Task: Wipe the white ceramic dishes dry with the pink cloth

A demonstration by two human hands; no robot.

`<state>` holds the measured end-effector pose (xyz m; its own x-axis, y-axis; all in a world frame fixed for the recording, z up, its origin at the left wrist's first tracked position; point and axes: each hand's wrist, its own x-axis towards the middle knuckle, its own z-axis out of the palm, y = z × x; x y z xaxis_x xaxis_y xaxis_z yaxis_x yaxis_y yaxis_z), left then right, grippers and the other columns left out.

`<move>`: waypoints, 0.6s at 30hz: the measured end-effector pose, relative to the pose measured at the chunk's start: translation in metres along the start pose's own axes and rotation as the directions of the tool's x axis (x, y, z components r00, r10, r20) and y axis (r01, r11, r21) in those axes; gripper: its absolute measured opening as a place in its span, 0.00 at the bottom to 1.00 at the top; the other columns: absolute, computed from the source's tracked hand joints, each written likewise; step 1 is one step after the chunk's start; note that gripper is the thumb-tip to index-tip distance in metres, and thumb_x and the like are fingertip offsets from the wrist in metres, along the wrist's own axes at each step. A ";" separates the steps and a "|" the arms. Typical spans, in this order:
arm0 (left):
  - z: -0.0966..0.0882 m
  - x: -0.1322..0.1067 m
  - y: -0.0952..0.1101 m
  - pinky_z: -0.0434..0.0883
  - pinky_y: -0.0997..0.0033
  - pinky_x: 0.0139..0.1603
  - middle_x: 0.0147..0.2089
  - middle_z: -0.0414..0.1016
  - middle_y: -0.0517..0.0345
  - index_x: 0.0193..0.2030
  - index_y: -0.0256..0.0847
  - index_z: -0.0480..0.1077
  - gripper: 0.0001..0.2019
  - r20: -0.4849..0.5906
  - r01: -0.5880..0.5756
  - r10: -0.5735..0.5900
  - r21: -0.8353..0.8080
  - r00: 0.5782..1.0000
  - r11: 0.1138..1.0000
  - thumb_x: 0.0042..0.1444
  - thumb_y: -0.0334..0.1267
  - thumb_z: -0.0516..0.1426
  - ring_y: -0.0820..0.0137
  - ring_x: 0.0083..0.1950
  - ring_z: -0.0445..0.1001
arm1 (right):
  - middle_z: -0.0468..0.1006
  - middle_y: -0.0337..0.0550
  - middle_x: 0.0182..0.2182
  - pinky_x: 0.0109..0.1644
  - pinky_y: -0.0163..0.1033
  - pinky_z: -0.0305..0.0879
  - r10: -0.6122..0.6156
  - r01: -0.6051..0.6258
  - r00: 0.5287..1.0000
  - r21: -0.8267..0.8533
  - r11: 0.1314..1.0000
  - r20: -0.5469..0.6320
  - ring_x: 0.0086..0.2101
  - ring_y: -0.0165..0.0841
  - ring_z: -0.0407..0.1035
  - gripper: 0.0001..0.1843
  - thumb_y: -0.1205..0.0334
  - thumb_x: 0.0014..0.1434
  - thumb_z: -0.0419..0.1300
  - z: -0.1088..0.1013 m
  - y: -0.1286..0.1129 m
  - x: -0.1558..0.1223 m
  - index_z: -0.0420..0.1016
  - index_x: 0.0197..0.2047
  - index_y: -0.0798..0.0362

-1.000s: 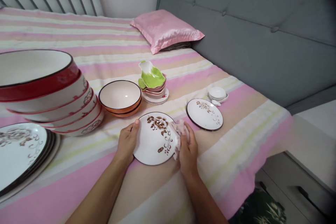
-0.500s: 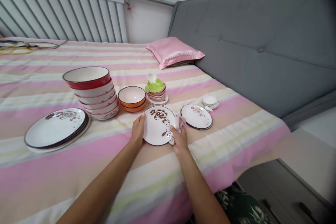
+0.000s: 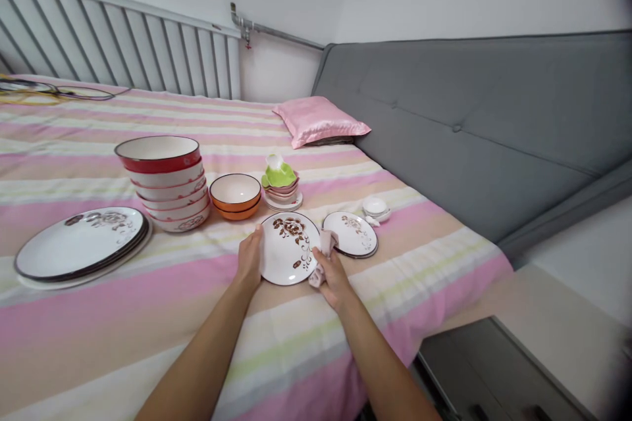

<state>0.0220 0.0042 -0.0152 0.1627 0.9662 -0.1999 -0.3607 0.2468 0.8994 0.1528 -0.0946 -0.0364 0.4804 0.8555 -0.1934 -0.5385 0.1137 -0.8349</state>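
Note:
A round white plate (image 3: 276, 253) with a brown flower pattern and dark rim is tilted toward me above the striped bedspread. My left hand (image 3: 250, 256) grips its left edge, thumb at the rim and fingers behind. On the opposite edge, my right hand (image 3: 333, 276) is closed on a pale pink cloth (image 3: 328, 242), pressing it against the plate with the thumb in front. Just right of the cloth lies a similar flowered plate (image 3: 351, 235), apparently stacked on another. Beyond the held plate stand two orange bowls (image 3: 236, 192) and a pile of small leaf-shaped dishes (image 3: 280, 174).
A tall stack of red-and-white bowls (image 3: 165, 177) rises at left, with a pile of oval plates (image 3: 81, 243) before it. Small white dishes (image 3: 376, 207) sit at right. Farther off are a pink pillow (image 3: 320, 118), grey headboard (image 3: 469, 105), radiator (image 3: 123, 46) and cables (image 3: 49, 89).
The view has tilted up and shifted right, so things sit lower and farther left. Both hands keep hold of the plate and cloth, with little change in grip.

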 end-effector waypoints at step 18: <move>-0.009 0.020 -0.008 0.72 0.68 0.30 0.32 0.78 0.51 0.40 0.34 0.74 0.27 -0.341 -0.240 0.262 0.108 0.903 0.965 0.48 0.60 0.57 0.66 0.30 0.75 | 0.77 0.36 0.27 0.31 0.31 0.64 -0.053 0.108 0.941 -0.148 0.983 0.334 0.27 0.28 0.69 0.18 0.48 0.46 0.66 0.044 -0.021 0.119 0.76 0.35 0.53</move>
<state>0.0200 0.0221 -0.0299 -0.2613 0.9622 -0.0770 -0.2881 -0.0016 0.9576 0.1911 0.0270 -0.0189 0.2490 0.9679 0.0347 -0.3754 0.1295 -0.9178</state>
